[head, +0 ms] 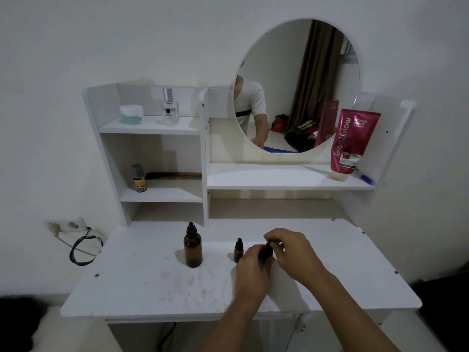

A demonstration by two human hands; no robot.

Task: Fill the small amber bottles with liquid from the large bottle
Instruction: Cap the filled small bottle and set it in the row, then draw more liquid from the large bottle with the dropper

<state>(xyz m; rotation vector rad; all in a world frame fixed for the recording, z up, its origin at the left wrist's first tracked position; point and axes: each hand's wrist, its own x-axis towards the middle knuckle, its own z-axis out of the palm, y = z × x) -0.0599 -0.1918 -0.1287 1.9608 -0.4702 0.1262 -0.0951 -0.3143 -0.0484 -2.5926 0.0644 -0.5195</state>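
Filling not begun by the look of it: large bottle (193, 250) capped on bench (142, 280), second small bottle (238, 251) capped, left hand (251, 262) grips small amber bottle (266, 252), right hand (286, 246) pinches its cap.

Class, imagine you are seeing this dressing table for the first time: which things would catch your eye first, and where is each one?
The round mirror above the right shelf draws the eye first, with the bright pink tube leaning beside it. On the tabletop, the left hand and right hand meet around a small amber bottle, the right hand's fingers at its cap. The large amber bottle stands capped to their left, a second small bottle between.
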